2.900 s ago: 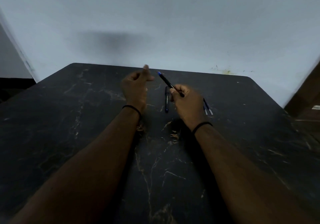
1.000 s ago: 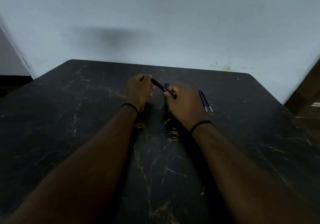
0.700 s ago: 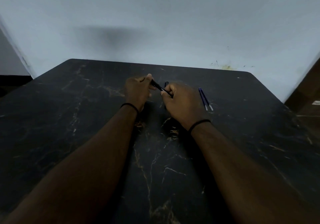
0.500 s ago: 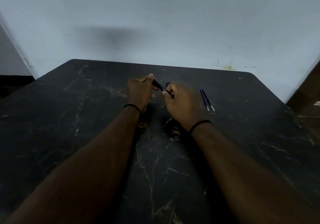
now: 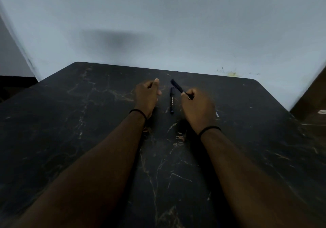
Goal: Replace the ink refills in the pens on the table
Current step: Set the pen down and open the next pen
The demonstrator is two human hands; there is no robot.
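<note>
My right hand [image 5: 197, 107] grips a black pen [image 5: 178, 87] by its lower end. The pen slants up and to the left above the table, and its far end is black. My left hand [image 5: 147, 95] is a short way to the left, apart from the pen, fingers curled and thumb raised, with nothing visible in it. A second black pen [image 5: 171, 101] lies on the dark marbled table [image 5: 88, 121] between my hands. Only the pale tip of a refill [image 5: 217, 114] shows, at the right of my right hand.
The table's far edge meets a pale wall [image 5: 176, 33]. A dark brown surface [image 5: 314, 100] stands off the table's right side. Both my forearms lie across the near half of the table.
My hands were together on the held pen half a second ago. They have now drawn apart: the left hand let go and moved left, while the right hand kept the pen.
</note>
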